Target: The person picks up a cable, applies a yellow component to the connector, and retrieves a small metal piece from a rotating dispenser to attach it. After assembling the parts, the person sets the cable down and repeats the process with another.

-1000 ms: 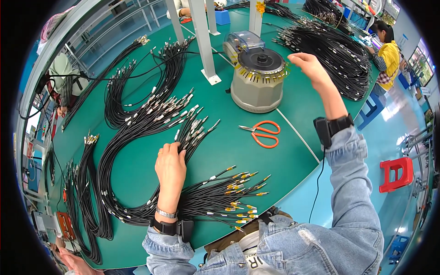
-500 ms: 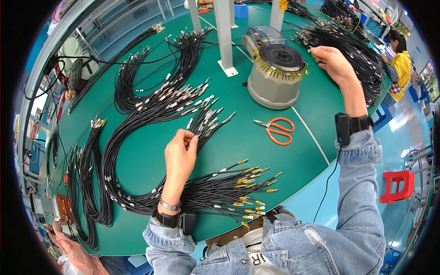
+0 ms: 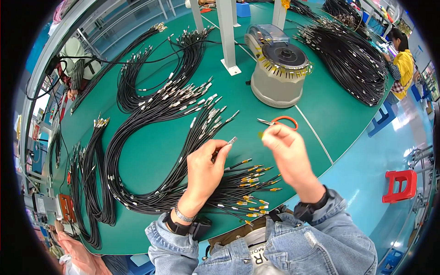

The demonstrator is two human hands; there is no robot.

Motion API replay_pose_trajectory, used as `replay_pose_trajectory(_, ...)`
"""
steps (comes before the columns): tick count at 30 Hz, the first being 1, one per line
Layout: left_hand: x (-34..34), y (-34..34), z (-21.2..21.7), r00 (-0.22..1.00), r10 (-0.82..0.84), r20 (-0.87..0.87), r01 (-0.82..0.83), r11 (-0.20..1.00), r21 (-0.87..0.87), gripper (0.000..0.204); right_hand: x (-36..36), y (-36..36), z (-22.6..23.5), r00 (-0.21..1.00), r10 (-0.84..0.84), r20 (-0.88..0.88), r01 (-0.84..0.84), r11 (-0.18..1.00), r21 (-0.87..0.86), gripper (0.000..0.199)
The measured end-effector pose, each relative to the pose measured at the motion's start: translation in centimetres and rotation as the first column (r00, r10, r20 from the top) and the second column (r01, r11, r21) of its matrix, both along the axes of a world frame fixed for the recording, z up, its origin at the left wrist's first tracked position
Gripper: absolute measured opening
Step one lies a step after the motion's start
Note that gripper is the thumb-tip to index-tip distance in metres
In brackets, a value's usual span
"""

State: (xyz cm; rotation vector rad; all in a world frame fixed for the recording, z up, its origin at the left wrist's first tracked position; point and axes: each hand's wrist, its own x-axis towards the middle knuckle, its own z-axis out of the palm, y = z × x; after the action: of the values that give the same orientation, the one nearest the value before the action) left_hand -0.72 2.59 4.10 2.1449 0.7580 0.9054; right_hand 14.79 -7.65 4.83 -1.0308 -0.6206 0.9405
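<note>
Cable (image 3: 219, 151) pinched in left hand (image 3: 204, 172), yellow tag (image 3: 260, 134) nipped by right hand (image 3: 286, 149) — misaligned, it could stick crooked.

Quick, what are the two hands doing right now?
Left hand: closed on a black cable, its silver tip poking out.
Right hand: fingers pinched on a small yellow piece.

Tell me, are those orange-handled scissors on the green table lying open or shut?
Cannot tell: the right hand covers most of the orange-handled scissors; only one handle loop and the blade tips show.
</note>
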Motion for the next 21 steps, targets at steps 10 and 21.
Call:
replay_pose_trajectory(10,-0.7,-1.5,-1.1,0.998,-0.001,0.061,0.011,0.986,-0.164,0.012,-3.9,0.8,-3.3,0.998,0.034,0.046,-0.030,0.997,-0.071,0.007)
replay_pose_trajectory(21,-1.0,-1.7,-0.9,1.000,0.001,0.011,0.001,0.979,-0.203,0.012,-4.0,1.3,-3.8,0.985,0.012,0.173,-0.003,0.999,-0.053,0.010)
